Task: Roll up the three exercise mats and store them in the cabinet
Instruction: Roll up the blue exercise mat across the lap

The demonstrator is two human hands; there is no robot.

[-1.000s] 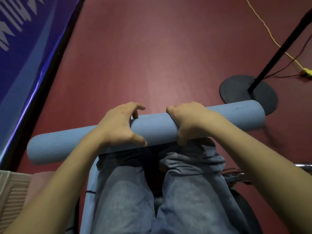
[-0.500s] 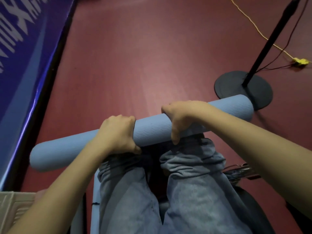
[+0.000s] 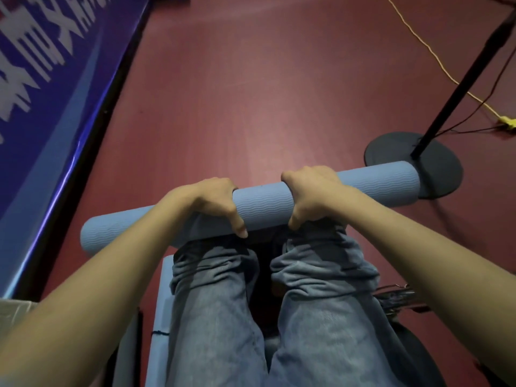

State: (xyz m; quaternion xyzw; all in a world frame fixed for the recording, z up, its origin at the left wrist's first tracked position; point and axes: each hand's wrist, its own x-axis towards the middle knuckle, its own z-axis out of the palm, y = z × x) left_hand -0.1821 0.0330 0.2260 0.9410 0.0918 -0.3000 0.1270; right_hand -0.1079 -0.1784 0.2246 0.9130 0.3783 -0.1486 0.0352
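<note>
Both hands wrap the rolled blue mat (image 3: 262,202), held across the knees: left hand (image 3: 215,202) and right hand (image 3: 312,195) curl round its middle, thumbs beneath. The roll's ends jut outward past each grip.

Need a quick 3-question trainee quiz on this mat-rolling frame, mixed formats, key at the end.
1. True or false: both the left hand and the right hand grip the rolled blue mat.
2. Multiple choice: what lies just beyond the roll's right end? A) a cabinet door B) a round black stand base C) a second rolled mat
3. Fill in: the thin cable running across the red floor at upper right is ____ in colour.

Key: 1 true; 2 B; 3 yellow.
</note>
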